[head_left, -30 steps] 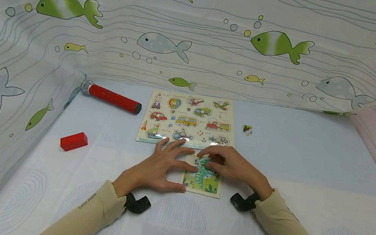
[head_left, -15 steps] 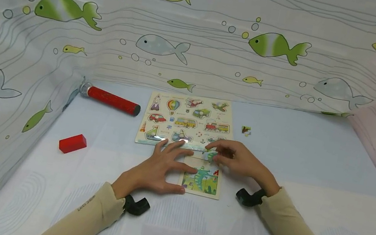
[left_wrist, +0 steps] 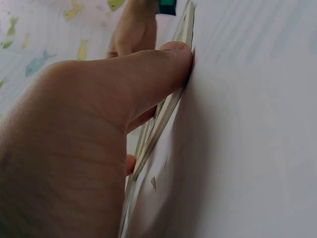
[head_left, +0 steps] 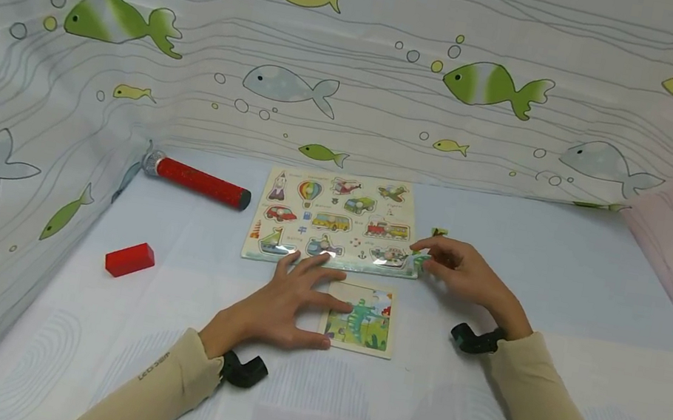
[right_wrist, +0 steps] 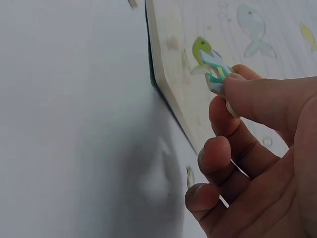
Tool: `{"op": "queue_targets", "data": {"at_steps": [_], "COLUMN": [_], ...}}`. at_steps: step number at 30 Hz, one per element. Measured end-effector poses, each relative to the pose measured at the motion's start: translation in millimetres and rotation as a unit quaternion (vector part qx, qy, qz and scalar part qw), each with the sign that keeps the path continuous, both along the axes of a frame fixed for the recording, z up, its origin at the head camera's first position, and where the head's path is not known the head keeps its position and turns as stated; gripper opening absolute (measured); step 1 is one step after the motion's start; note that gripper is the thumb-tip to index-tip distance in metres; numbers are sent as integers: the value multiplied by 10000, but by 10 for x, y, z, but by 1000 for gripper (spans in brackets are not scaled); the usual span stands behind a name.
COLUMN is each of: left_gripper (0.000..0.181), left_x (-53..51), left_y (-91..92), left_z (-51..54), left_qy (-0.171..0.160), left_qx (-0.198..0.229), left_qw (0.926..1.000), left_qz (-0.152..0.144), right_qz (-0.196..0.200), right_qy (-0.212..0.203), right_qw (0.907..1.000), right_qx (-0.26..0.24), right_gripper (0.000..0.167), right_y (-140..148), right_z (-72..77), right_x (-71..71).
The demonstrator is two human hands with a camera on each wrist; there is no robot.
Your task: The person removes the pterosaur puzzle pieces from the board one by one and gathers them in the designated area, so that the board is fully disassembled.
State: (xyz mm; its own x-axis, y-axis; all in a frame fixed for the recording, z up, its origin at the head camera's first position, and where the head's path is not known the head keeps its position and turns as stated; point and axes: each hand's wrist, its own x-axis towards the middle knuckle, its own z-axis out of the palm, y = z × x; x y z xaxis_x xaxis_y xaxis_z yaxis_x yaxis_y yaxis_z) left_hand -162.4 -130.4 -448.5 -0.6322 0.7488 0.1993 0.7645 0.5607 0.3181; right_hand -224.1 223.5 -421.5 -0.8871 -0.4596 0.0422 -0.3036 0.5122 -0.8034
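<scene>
The left hand (head_left: 292,301) lies with spread fingers over the left side of a small dinosaur jigsaw board (head_left: 368,343). Its thumb rests on the board's edge (left_wrist: 166,106) in the left wrist view. Above and to the right, the right hand (head_left: 467,272) pinches a blue-green puzzle piece (head_left: 418,260) between thumb and index finger, near the right edge of the large vehicle board (head_left: 339,234). The same piece (right_wrist: 216,74) is seen tilted in the right wrist view, off the surface, while the other fingers of the right hand (right_wrist: 257,158) curl loosely.
A second small piece (head_left: 438,232) lies beyond the right hand, partly hidden. A red microphone (head_left: 200,180) lies at the back left, with a red block (head_left: 129,259) nearer the front. A fish-patterned cloth (head_left: 379,45) rises behind and at the sides.
The right hand has lifted the puzzle piece off the small board and carried it up and to the right, beside the vehicle board. The left hand has stayed in place.
</scene>
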Motion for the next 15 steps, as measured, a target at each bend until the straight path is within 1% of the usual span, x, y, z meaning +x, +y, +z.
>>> {"op": "queue_targets", "data": {"at_steps": [4,7,10,15], "left_gripper": [52,52,51,51], "left_x": [1,7,13,13], "left_y": [0,-2,-2,-1], "left_z": [2,3,2,7], "left_qy": [-15,-45,-63,-46], "left_qx": [42,63,84,90], "left_qw": [10000,10000,9999,9999], "left_qz": [-11,-8,-16,-13], "right_qz": [-311,-449,-577,-820], "right_qy": [-64,-42,74,380], "right_qw": [9994,9989,9982,9956], "right_qx": [130,155,175,245], "right_gripper": [29,29,29,28], "right_y": [149,255,352,483], "right_z": [-15,-30,-35,-52], "right_x": [-35,-59,-71,-90]}}
